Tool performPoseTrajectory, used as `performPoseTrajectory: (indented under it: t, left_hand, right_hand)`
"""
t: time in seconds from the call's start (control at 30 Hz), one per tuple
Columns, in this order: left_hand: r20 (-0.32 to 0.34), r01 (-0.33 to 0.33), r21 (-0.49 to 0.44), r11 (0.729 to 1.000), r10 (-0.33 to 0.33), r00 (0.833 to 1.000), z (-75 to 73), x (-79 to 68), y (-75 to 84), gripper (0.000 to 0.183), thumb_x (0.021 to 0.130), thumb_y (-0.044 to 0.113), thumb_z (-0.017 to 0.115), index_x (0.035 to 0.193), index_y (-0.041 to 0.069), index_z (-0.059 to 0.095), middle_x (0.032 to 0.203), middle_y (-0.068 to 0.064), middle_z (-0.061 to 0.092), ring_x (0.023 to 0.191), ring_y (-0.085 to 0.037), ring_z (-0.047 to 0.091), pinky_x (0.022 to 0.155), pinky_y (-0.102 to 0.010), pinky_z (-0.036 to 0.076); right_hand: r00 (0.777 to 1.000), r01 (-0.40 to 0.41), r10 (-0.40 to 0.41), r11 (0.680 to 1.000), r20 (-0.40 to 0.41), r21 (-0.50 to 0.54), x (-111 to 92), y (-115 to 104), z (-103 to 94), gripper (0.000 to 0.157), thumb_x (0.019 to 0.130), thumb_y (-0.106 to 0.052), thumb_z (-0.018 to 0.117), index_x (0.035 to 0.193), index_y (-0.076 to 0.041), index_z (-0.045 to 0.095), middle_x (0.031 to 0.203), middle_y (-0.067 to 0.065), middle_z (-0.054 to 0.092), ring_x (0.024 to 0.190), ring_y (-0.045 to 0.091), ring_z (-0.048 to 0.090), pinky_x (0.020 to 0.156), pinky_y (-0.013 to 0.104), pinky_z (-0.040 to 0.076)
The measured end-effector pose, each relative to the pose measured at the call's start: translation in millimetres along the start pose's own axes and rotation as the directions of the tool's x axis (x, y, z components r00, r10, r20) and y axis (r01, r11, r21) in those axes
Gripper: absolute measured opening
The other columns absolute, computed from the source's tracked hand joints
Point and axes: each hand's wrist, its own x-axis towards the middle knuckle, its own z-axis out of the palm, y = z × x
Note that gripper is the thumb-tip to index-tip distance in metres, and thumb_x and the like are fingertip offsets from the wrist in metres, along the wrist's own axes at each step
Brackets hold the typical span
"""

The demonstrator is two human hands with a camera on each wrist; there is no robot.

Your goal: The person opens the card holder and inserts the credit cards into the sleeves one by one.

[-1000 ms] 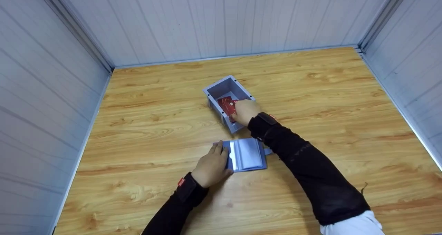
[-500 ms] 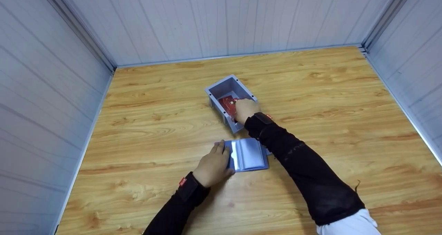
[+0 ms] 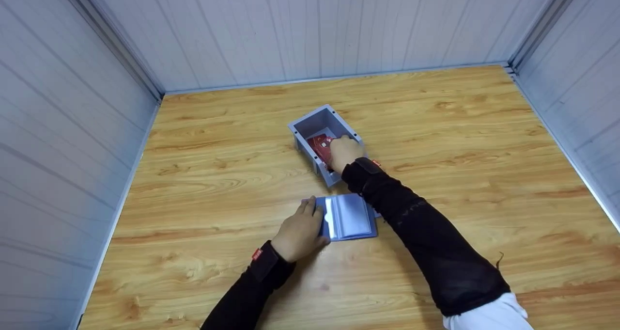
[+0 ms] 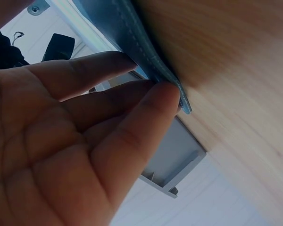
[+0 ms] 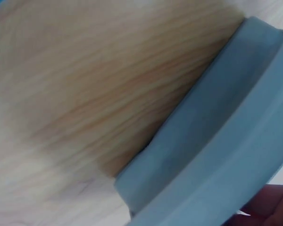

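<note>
A blue card holder [image 3: 352,216] lies unfolded, with clear sleeves showing inside. My left hand [image 3: 299,230] rests on its left cover, fingers extended. In the left wrist view, the fingertips meet the stitched edge of the card holder [image 4: 148,59]. Beyond it stands a grey plastic box [image 3: 296,125] with red cards inside. My right hand [image 3: 346,153] reaches in over the box's right side and pinches a red card [image 3: 322,148] that has a chip. Its fingertips are partly hidden. The right wrist view shows mostly the outer wall of the box [image 5: 203,127], with part of the hand at lower right.
Everything stands on a wood-grain table [image 3: 203,175]. Pale panel walls [image 3: 300,29] close it in at the back and both sides. The right forearm in its black sleeve [image 3: 426,243] crosses over the table and covers the card holder's closing tab.
My right hand stays in the box, shifting slightly while the chip card tilts a little under its fingers. My left hand keeps its place on the card holder. The head view has shifted slightly.
</note>
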Motion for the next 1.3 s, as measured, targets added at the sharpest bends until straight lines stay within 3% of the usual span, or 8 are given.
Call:
performPoseTrajectory:
  t: [0.4, 0.57, 0.7, 0.8, 0.9, 1.07, 1.2, 1.3]
  left_hand:
    - [0.013, 0.016, -0.002, 1.0, -0.016, 1.0, 1.0, 0.8, 0.2, 0.076, 0.081, 0.038, 0.077, 0.136, -0.006, 0.05, 0.147, -0.03, 0.042, 0.135, -0.043, 0.044, 0.099, -0.048, 0.051]
    - [0.038, 0.028, -0.01, 1.0, -0.028, 0.999, 0.5, 0.5, -0.4, 0.077, 0.082, 0.038, 0.076, 0.138, -0.006, 0.048, 0.149, -0.03, 0.039, 0.136, -0.044, 0.043, 0.102, -0.048, 0.049]
    - [0.046, 0.031, -0.017, 0.999, -0.03, 0.998, 0.2, 1.1, -0.7, 0.078, 0.083, 0.038, 0.075, 0.14, -0.006, 0.047, 0.15, -0.03, 0.037, 0.137, -0.044, 0.041, 0.103, -0.048, 0.048]
    - [0.045, 0.029, -0.02, 0.999, -0.028, 0.999, 0.1, 1.2, -0.6, 0.078, 0.083, 0.039, 0.075, 0.14, -0.006, 0.046, 0.15, -0.03, 0.037, 0.137, -0.044, 0.041, 0.102, -0.048, 0.049]
    - [0.042, 0.026, -0.021, 0.999, -0.025, 0.999, -0.2, 1.1, -0.3, 0.079, 0.083, 0.039, 0.075, 0.14, -0.006, 0.046, 0.15, -0.03, 0.038, 0.137, -0.044, 0.041, 0.102, -0.049, 0.049]
    - [0.033, 0.023, -0.026, 0.999, -0.022, 0.999, -1.4, 1.1, 0.8, 0.079, 0.082, 0.038, 0.076, 0.139, -0.007, 0.046, 0.149, -0.03, 0.039, 0.136, -0.044, 0.042, 0.1, -0.05, 0.05]
    - [0.051, 0.033, -0.032, 0.999, -0.031, 0.998, -1.6, 1.3, 0.8, 0.079, 0.082, 0.038, 0.076, 0.14, -0.007, 0.046, 0.15, -0.03, 0.038, 0.137, -0.044, 0.041, 0.1, -0.049, 0.05]
    - [0.064, 0.041, -0.036, 0.998, -0.039, 0.997, -2.0, 2.1, 0.2, 0.079, 0.082, 0.038, 0.076, 0.141, -0.007, 0.045, 0.151, -0.03, 0.036, 0.138, -0.044, 0.04, 0.101, -0.05, 0.05]
  right_hand:
    - [0.999, -0.016, 0.015, 1.0, -0.045, -0.019, 0, -4, -4.8, 0.022, 0.087, -0.009, 0.061, 0.104, -0.002, 0.073, 0.104, 0.019, 0.069, 0.095, 0.035, 0.069, 0.079, 0.051, 0.058]
    - [0.999, 0.011, -0.006, 0.992, -0.042, 0.124, 0, 3, -12.8, 0.015, 0.088, -0.007, 0.056, 0.079, -0.002, 0.066, 0.085, 0.014, 0.07, 0.082, 0.031, 0.068, 0.073, 0.044, 0.057]
    - [0.998, 0.055, -0.044, 0.956, -0.046, 0.288, -2, 14, -19.5, 0.028, 0.087, -0.01, 0.059, 0.061, -0.01, 0.05, 0.064, 0.001, 0.053, 0.065, 0.021, 0.053, 0.061, 0.033, 0.043]
    - [0.997, 0.064, -0.046, 0.918, -0.055, 0.392, -7, 24, -24.7, 0.022, 0.088, -0.011, 0.061, 0.066, -0.007, 0.059, 0.069, 0.001, 0.056, 0.068, 0.019, 0.052, 0.065, 0.029, 0.042]
    - [0.997, 0.065, -0.031, 0.874, -0.077, 0.481, -15, 32, -32.3, 0.014, 0.089, -0.013, 0.062, 0.084, -0.001, 0.068, 0.082, 0.008, 0.066, 0.078, 0.022, 0.059, 0.074, 0.032, 0.047]
    - [0.993, 0.084, -0.012, 0.787, -0.12, 0.611, -32, 46, -42.6, 0.014, 0.091, -0.012, 0.064, 0.092, 0.002, 0.067, 0.086, 0.011, 0.066, 0.078, 0.02, 0.058, 0.071, 0.026, 0.046]
    - [0.997, 0.059, -0.01, 0.665, -0.071, 0.745, -49, 62, -35.4, 0.012, 0.092, -0.01, 0.065, 0.094, 0.002, 0.065, 0.082, 0.004, 0.062, 0.069, 0.013, 0.057, 0.063, 0.021, 0.051]
    - [1.0, 0.015, -0.015, 0.549, -0.008, 0.835, -62, 72, -25.2, 0.014, 0.092, -0.008, 0.064, 0.097, 0.004, 0.064, 0.081, 0.001, 0.062, 0.065, 0.011, 0.059, 0.063, 0.025, 0.056]
